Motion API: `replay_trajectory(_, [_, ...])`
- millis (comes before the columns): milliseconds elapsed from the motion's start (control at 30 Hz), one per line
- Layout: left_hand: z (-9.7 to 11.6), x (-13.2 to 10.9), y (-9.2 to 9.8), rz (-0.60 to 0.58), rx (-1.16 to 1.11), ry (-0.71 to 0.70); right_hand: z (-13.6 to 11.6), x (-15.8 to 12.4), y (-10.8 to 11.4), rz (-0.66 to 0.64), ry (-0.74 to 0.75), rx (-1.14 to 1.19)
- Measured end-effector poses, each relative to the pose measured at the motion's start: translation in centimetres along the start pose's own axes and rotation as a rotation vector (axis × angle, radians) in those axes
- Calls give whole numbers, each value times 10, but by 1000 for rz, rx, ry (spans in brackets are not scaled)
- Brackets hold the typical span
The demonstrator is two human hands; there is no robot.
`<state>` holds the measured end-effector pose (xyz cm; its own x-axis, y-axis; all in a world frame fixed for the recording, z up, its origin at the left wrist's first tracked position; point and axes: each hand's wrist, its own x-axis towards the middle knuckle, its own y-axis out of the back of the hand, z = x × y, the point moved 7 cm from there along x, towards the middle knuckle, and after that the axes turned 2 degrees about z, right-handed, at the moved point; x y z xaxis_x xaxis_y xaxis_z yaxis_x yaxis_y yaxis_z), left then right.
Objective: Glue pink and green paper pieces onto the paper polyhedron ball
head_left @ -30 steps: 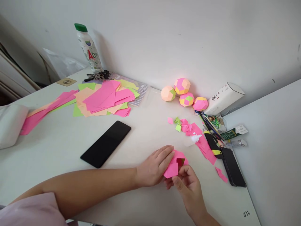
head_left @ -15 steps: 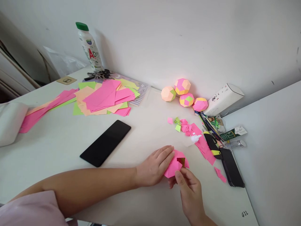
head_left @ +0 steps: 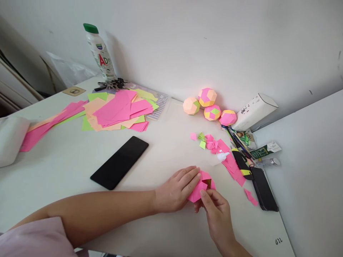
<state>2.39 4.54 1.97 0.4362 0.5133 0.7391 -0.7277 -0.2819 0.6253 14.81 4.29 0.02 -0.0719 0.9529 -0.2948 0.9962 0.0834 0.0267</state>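
A half-built pink paper ball [head_left: 201, 184] sits low over the white table [head_left: 66, 167], between my two hands. My left hand [head_left: 175, 189] cups it from the left, fingers curled around its side. From below, my right hand [head_left: 215, 210] pinches a pink flap at the ball's front with thumb and fingers. An opening in the ball shows a darker inside.
A black phone [head_left: 119, 162] lies left of my hands. Sheets of pink, peach and green paper [head_left: 118, 110] are heaped at the back left near a bottle [head_left: 99, 53] and keys [head_left: 112, 84]. Several finished paper balls [head_left: 209, 105], pink scraps [head_left: 227, 159], scissors and a second phone [head_left: 264, 189] crowd the right.
My right hand has shifted up and pressed the pink flap closer into the ball. The ball turned slightly; my left hand stayed put.
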Motion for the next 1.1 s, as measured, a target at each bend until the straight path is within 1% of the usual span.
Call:
replay_trajectory(233, [2,2,3,17,-52,-26,5,3,2,14,-23,44])
replay_trajectory(567, [6,1,1,-31,-175,-37,9,8,0,14,-64,202])
replay_trajectory(667, [5,1,1,-46,-239,-10,12,11,3,41,-74,223])
replay_trajectory(800, [-2,-2,-3,-48,-329,72,14,15,6,55,-62,271])
replay_trajectory(867, [-6,-5,-8,-78,-380,113,13,15,6,40,-54,277])
replay_trajectory(1000, [-12,-11,-21,-213,-501,204,12,15,6,9,-27,248])
replay_trajectory(1100, [-12,-12,-25,-294,-569,231,12,14,6,-4,4,213])
